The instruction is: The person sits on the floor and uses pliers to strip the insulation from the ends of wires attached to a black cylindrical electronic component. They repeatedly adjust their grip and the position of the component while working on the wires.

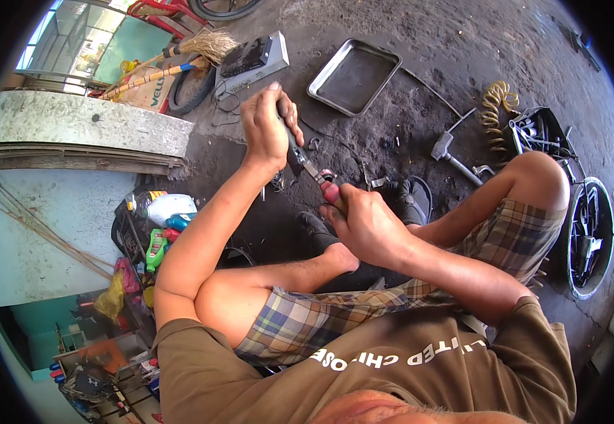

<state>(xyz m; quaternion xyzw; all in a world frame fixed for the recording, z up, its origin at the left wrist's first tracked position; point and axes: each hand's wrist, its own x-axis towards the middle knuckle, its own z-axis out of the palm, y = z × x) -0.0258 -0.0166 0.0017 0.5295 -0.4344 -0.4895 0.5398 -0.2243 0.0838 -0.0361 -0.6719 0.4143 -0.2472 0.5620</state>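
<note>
My left hand (270, 126) is raised ahead of my left knee, its fingers wrapped round a long dark metal tool (307, 164). That tool slants down to the right, with a lighter metal end; its exact kind does not show. My right hand (367, 222) is closed round a piece with a rounded red end (330, 191), perhaps a handle; my fingers hide the rest. A small dark ring-like part (326, 174) sits where the two held things meet. Both hands are above the floor, between my bent knees.
On the dark floor ahead are a metal tray (312, 89), a hammer (442, 146) and a yellow coiled hose (492, 116). At right stand a toolbox (554, 116) and a round tub (607, 261) of metal parts. Bottles (169, 208) crowd the left; a broom (211, 46) lies beyond.
</note>
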